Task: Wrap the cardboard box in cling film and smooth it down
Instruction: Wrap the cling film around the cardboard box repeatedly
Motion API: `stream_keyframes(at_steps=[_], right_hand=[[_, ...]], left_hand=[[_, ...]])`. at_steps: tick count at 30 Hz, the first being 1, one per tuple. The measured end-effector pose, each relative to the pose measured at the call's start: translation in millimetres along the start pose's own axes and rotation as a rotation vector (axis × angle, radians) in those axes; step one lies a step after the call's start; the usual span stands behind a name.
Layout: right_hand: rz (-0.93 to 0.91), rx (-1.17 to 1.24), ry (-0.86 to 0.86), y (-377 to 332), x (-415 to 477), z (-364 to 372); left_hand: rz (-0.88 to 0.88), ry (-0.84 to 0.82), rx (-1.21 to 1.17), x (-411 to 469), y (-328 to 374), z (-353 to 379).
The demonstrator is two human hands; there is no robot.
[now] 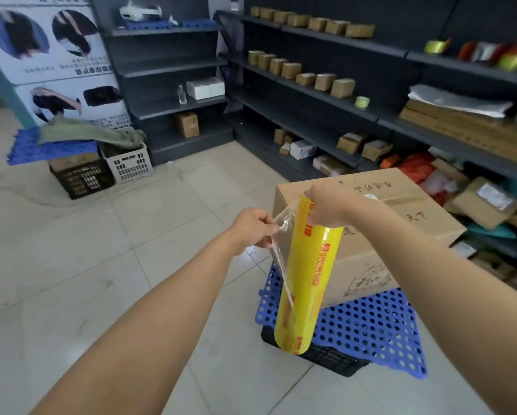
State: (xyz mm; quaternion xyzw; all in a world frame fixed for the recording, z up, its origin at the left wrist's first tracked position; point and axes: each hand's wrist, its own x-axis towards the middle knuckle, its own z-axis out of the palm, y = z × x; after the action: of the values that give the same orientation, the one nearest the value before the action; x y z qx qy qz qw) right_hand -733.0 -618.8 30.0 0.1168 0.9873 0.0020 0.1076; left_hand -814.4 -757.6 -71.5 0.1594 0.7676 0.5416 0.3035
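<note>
Cardboard box (400, 205) sits on a blue holed mat (371, 324) over a black crate (335, 359), right of centre; against its near left corner the yellow roll (308, 280) stands tilted; right hand (326, 205) grips its top; left hand (252, 229) pinches the loose film (281, 235), seemingly between curled fingers; dark shelves (311, 94) stand beyond.

Dark metal shelving (326, 100) lines the walls above a pale tiled floor (71, 250).
</note>
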Motion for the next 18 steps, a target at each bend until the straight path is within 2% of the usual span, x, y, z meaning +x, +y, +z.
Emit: stream_keyframes(at_steps=[3,9,11,13,15,16,18], right_hand=[[0.077,0.009,-0.072,-5,-1,7],[0.208,0.083,-0.170,-2,-10,20],[0.237,0.093,-0.179,0,-12,24],[0.270,0.112,-0.185,0,-14,27],[0.299,0.126,-0.202,2,-16,29],[0.311,0.128,-0.210,3,-17,29],[0.333,0.139,-0.220,8,-18,30]], left_hand=[[-0.074,-0.136,-0.084,10,-12,-3],[-0.083,-0.392,-0.051,22,-29,0],[-0.051,-0.476,0.104,26,-33,4],[0.017,-0.496,0.369,26,-35,13],[0.052,-0.480,0.494,25,-37,22],[0.052,-0.457,0.501,26,-39,25],[-0.018,-0.412,0.364,26,-46,28]])
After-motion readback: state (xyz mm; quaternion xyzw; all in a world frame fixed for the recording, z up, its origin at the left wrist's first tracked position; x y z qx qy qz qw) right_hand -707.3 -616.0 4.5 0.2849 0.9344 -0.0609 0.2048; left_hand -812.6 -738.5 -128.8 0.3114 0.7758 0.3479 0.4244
